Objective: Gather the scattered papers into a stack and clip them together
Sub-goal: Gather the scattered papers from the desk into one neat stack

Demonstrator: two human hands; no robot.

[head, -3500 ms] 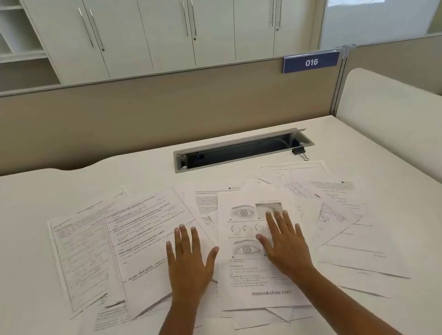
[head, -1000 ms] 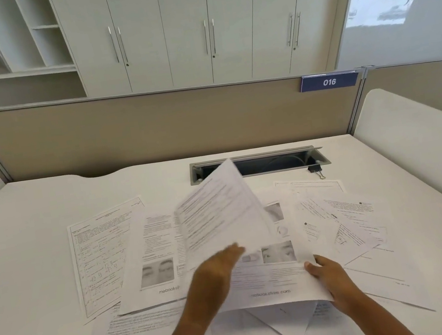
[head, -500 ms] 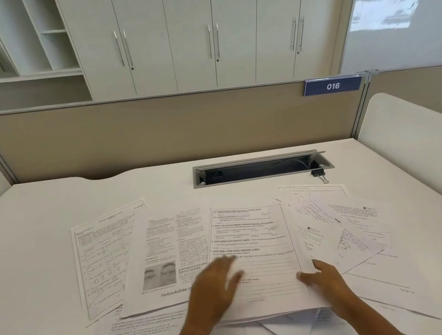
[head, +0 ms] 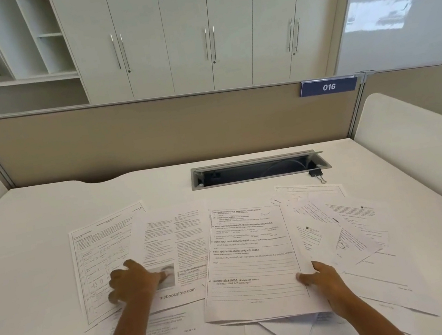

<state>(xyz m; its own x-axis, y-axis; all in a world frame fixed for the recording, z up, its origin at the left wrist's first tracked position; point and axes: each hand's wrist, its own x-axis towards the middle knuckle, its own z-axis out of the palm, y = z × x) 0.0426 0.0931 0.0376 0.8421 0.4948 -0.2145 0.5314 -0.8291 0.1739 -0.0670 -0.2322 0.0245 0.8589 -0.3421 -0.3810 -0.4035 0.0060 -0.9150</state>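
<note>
Printed papers lie scattered and overlapping across the white desk (head: 37, 240). A lined question sheet (head: 252, 261) tops a small pile in the middle. My right hand (head: 323, 284) grips that pile's lower right corner, thumb on top and fingers underneath. To its left lies a sheet marked mebooksfree.com (head: 175, 250), overlapping a form sheet (head: 97, 253). My left hand (head: 134, 282) sits on the mebooksfree sheet's left edge, thumb on its picture and fingers curled at the edge. More sheets (head: 347, 222) fan out on the right. A black binder clip (head: 317, 173) lies near the cable slot.
An open cable slot (head: 257, 169) is set into the desk behind the papers. A beige partition (head: 151, 137) with a 016 tag closes the back. White padded dividers (head: 412, 142) stand at both sides. Cabinets fill the wall beyond.
A lifted sheet was laid down onto the middle pile. My left hand has since moved left from that pile onto the mebooksfree sheet. My right hand stays at the pile's corner.
</note>
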